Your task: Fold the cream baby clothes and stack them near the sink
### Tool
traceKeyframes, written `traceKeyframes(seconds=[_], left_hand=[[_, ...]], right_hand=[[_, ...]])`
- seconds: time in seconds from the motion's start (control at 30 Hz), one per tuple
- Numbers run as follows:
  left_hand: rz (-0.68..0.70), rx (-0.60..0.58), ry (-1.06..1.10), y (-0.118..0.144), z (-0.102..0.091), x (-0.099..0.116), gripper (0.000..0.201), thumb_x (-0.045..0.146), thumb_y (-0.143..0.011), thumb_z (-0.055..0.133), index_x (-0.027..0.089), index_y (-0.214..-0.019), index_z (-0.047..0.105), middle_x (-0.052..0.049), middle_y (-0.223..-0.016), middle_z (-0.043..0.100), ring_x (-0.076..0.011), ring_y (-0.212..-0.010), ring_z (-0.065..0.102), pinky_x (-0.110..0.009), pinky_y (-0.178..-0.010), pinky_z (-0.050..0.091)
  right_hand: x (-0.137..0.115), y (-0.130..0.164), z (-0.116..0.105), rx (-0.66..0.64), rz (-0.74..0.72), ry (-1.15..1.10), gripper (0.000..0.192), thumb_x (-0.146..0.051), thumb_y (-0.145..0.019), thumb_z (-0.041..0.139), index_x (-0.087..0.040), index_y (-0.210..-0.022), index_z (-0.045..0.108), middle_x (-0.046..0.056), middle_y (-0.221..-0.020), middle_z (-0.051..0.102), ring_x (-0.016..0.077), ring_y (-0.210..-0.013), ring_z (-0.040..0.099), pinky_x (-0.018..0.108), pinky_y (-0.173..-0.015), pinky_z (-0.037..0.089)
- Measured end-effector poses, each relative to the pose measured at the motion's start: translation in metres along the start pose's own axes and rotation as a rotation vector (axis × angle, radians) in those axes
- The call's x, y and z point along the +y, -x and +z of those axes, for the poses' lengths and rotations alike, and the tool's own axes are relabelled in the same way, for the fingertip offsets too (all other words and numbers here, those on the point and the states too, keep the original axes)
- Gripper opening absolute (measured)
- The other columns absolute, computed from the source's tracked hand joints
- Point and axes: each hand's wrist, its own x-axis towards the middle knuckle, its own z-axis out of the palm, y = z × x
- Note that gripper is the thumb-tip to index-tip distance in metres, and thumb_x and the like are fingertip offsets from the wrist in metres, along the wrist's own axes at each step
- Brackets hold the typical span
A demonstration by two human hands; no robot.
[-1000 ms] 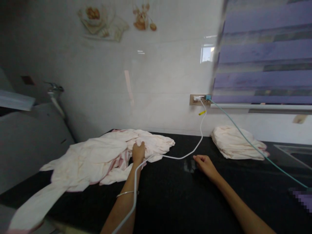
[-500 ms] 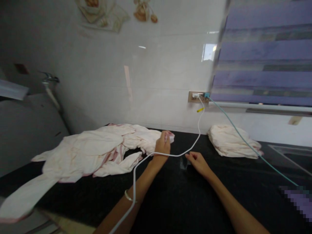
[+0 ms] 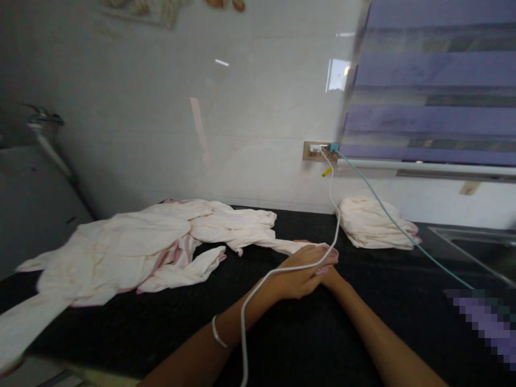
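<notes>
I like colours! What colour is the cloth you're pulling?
Pale cream cloth with pink edging, seen in the head view.

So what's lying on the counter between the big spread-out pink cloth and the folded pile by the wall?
In the head view, a drawn-out strip of the spread cloth, the left hand gripping it, and the white cable lie before the folded pile.

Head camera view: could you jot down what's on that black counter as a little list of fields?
surface: black counter
left hand: pulling a strip of the loose pink-white cloth toward the middle, lying over the right hand
right hand: mostly hidden under the left hand
white cable: runs from the wall socket across the left hand
folded cloth: by the wall, teal cable lying across it
</notes>
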Motion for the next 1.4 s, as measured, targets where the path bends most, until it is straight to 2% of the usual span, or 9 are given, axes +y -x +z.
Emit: traceKeyframes(seconds=[0.23,0.33,0.43,0.63,0.8,0.87,0.97,1.2,1.4], left_hand=[[-0.007,0.062,0.083,0.001,-0.001,-0.006,0.060,0.041,-0.090,0.071,0.016,-0.140,0.050,-0.018,-0.145,0.055,-0.0283,-0.144,0.044,-0.046,-0.122,0.038],[-0.038,0.090,0.085,0.003,-0.003,-0.012,0.073,0.050,-0.086,0.075,0.017,-0.144,0.046,-0.019,-0.146,0.052,-0.0306,-0.144,0.043,-0.049,-0.122,0.037],[-0.096,0.139,0.071,0.007,-0.004,-0.020,0.074,0.048,-0.086,0.075,0.018,-0.146,0.043,-0.018,-0.149,0.049,-0.0306,-0.145,0.042,-0.050,-0.123,0.036],[-0.153,0.148,0.045,0.016,-0.010,-0.038,0.072,0.042,-0.090,0.072,0.021,-0.149,0.037,-0.018,-0.152,0.044,-0.0289,-0.146,0.040,-0.049,-0.122,0.036],[-0.160,0.213,0.010,0.021,-0.015,-0.047,0.070,0.038,-0.090,0.072,0.022,-0.147,0.035,-0.018,-0.151,0.044,-0.0282,-0.145,0.041,-0.051,-0.120,0.039],[-0.163,0.229,-0.011,0.022,-0.016,-0.051,0.066,0.033,-0.091,0.070,0.023,-0.147,0.036,-0.017,-0.150,0.045,-0.0272,-0.145,0.042,-0.050,-0.120,0.039],[-0.200,0.228,-0.074,0.025,-0.015,-0.059,0.065,0.026,-0.091,0.065,0.021,-0.148,0.035,-0.017,-0.150,0.045,-0.0267,-0.146,0.040,-0.050,-0.121,0.037],[-0.615,0.063,-0.369,0.043,-0.017,-0.088,0.035,0.021,-0.090,0.060,0.019,-0.124,0.061,-0.012,-0.125,0.064,-0.0279,-0.122,0.058,-0.046,-0.109,0.046],[-0.863,0.029,-0.598,0.054,-0.020,-0.092,0.028,0.024,-0.088,0.062,0.022,-0.116,0.067,-0.012,-0.130,0.062,-0.0301,-0.125,0.056,-0.061,-0.119,0.027]], right_hand=[[-0.027,0.008,0.057,0.418,0.082,-0.142,0.058,-0.038,-0.099,0.042,-0.025,-0.155,0.037,0.011,-0.153,0.039,0.0261,-0.160,0.005,0.048,-0.130,0.023],[-0.020,-0.005,0.044,0.258,0.039,-0.187,0.059,-0.045,-0.096,0.049,-0.024,-0.151,0.041,0.012,-0.151,0.041,0.0284,-0.159,0.014,0.048,-0.128,0.027],[-0.004,-0.019,0.007,-0.154,-0.032,-0.196,0.055,-0.046,-0.085,0.067,-0.025,-0.135,0.059,0.012,-0.140,0.056,0.0316,-0.146,0.042,0.048,-0.119,0.042],[0.007,-0.036,-0.023,-0.377,-0.090,-0.151,0.041,-0.042,-0.092,0.056,-0.019,-0.124,0.070,0.012,-0.127,0.070,0.0286,-0.122,0.064,0.046,-0.111,0.048],[0.003,-0.038,-0.020,-0.199,-0.017,-0.247,0.048,-0.046,-0.091,0.060,-0.020,-0.130,0.068,0.010,-0.121,0.072,0.0296,-0.124,0.063,0.047,-0.111,0.047],[0.004,-0.038,-0.020,-0.165,0.108,-0.270,0.042,-0.046,-0.091,0.059,-0.019,-0.121,0.071,0.008,-0.095,0.076,0.0266,-0.093,0.071,0.043,-0.091,0.058],[0.007,-0.038,-0.019,-0.110,0.292,-0.327,0.037,-0.046,-0.089,0.060,-0.017,-0.106,0.073,0.002,-0.069,0.068,0.0167,-0.053,0.057,0.032,-0.057,0.055],[0.022,-0.053,-0.032,0.289,0.480,-0.840,0.022,-0.044,-0.086,0.061,-0.025,-0.096,0.063,0.001,-0.093,0.072,0.0186,-0.083,0.066,0.042,-0.079,0.060],[0.030,-0.057,-0.053,0.410,0.563,-1.037,0.034,-0.022,-0.092,0.048,-0.023,-0.067,0.024,-0.010,-0.051,0.025,0.0085,-0.042,0.029,0.019,-0.048,0.041]])
